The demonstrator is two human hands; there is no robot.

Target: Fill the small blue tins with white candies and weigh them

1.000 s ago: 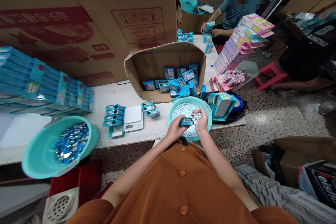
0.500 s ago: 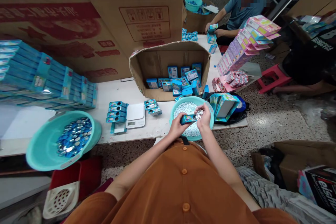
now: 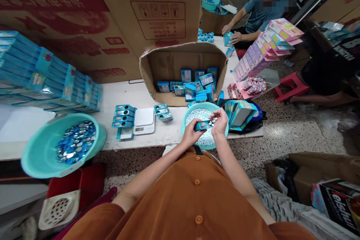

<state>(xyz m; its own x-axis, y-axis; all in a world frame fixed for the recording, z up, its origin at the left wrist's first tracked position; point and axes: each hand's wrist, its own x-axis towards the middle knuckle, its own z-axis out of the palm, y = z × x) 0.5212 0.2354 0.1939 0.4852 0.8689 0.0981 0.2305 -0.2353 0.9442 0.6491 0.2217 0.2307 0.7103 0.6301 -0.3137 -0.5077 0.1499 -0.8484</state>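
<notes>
My left hand (image 3: 191, 132) grips a small blue box (image 3: 201, 125) lying on its side over the turquoise basin (image 3: 184, 118). Cupped at the box's right end, my right hand (image 3: 220, 126) holds some small white candies (image 3: 213, 120). More white candies (image 3: 206, 139) fill the basin under both hands. Just left of the basin several blue boxes with round holes (image 3: 163, 113) lie on the table. A white kitchen scale (image 3: 144, 121) stands beside them, and another group of such boxes (image 3: 123, 116) sits to its left.
An open carton (image 3: 182, 54) with closed blue boxes stands behind the basin. Flat packaging (image 3: 240, 114) leans at its right. The left holds a basin of blue and silver discs (image 3: 30, 157) and stacked blue packs (image 3: 50, 75). A co-worker (image 3: 261, 15) handles boxes across the table.
Fewer candies show in my right hand, and some lie at the box's end. The co-worker's hands have come together around blue boxes. My view has shifted slightly.
</notes>
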